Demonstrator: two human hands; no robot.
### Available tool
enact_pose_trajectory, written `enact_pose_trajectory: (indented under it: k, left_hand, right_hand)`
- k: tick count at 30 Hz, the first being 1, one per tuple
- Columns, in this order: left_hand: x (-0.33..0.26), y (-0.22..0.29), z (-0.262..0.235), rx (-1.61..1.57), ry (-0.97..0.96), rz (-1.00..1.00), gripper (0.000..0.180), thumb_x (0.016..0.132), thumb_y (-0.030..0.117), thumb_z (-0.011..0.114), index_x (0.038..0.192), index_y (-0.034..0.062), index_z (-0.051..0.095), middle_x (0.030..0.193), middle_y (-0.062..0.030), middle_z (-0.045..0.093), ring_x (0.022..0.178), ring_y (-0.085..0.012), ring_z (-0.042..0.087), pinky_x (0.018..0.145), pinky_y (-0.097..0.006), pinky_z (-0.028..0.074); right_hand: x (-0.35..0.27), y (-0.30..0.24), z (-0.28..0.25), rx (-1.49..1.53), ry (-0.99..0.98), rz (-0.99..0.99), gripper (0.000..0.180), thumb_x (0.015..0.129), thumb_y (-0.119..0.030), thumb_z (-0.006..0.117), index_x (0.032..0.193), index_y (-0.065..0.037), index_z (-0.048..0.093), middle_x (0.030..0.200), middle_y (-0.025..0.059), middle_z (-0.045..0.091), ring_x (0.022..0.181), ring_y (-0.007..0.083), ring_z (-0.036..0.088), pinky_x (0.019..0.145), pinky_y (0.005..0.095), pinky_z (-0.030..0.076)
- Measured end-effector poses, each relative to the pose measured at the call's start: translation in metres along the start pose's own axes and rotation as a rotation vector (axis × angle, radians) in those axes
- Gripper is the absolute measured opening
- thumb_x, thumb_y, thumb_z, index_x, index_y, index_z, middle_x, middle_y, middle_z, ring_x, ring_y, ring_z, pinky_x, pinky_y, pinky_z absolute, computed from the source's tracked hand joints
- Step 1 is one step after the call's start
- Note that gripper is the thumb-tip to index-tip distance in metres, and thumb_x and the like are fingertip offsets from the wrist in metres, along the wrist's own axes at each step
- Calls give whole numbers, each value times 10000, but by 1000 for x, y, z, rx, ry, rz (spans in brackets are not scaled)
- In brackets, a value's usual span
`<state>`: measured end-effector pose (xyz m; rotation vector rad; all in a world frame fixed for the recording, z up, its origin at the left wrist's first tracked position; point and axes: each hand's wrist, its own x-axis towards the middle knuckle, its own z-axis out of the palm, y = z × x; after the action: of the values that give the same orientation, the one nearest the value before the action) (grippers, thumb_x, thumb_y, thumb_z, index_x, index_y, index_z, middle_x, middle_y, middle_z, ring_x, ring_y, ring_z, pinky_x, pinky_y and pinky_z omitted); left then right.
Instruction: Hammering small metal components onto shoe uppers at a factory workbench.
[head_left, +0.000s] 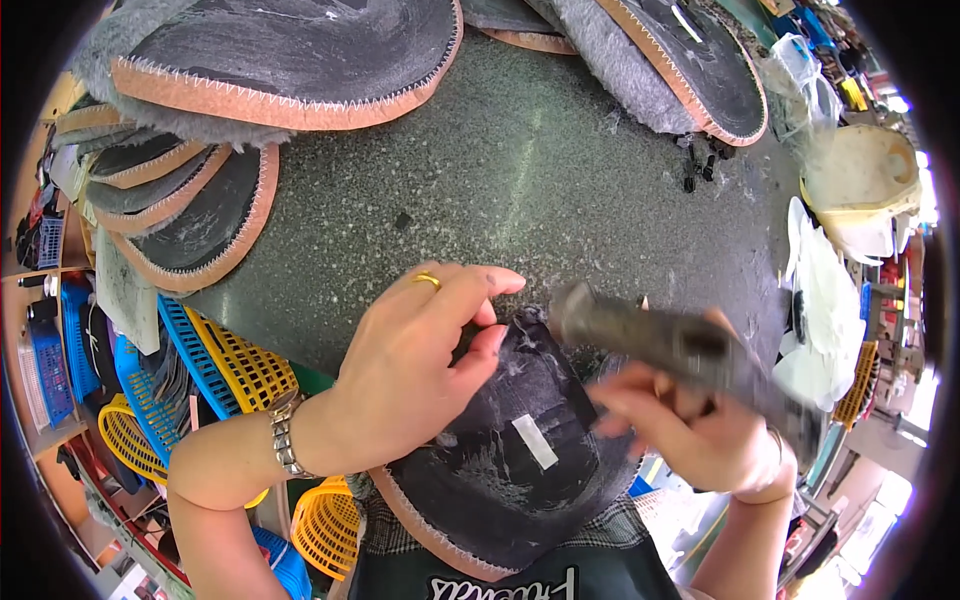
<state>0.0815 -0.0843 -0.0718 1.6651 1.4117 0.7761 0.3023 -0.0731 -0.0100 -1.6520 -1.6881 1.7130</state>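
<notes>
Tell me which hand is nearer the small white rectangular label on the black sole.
Right. The right hand, gripping a dark blurred tool, lies just beside the label; the left hand presses the sole farther up.

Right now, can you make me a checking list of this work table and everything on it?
Surface: speckled dark green worktop, dusty.
Job's things: black sole piece with tan stitched rim and a small white tag, lying at the near edge; a dark tool, blurred.
Clutter: stacks of similar fur-edged soles along the far side; small black bits.
Hands: left hand presses on the sole piece, gold ring on one finger; right hand grips the tool.
Cables: nothing seen.
Surroundings: blue and yellow plastic baskets at left; white plastic bags at right.
</notes>
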Motion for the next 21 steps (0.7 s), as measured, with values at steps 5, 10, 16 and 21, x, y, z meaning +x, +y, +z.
enact_pose_trajectory:
  k: [5,10,16,21]
  left_hand:
    - [1,-9,-3,218,41,256,204,674,-45,707,846,60,681,800,-48,571,791,-209,521,693,-305,439]
    - [11,-5,-2,82,-40,175,183,674,-14,731,839,53,688,792,-45,571,783,-208,526,692,-309,436]
    - [8,-5,-3,321,-28,391,189,644,13,733,815,68,678,840,-15,574,809,-197,521,735,-331,387]
    - [14,2,-26,597,-254,570,232,581,166,772,784,122,668,934,-2,558,963,-241,458,803,-411,332]
  right_hand:
    - [-11,27,-11,-602,-167,-460,254,797,-87,668,915,1,462,595,99,543,468,254,595,408,346,450]
    - [-7,33,-4,-662,-157,-492,196,818,-80,594,876,-37,412,618,88,499,454,270,566,379,360,447]
    - [-1,39,-3,-618,-154,-520,181,817,-89,590,846,-41,419,604,74,484,440,259,561,357,355,440]
    - [2,39,-9,-568,-237,-448,276,763,-71,640,934,-15,430,648,111,522,525,297,587,435,350,454]
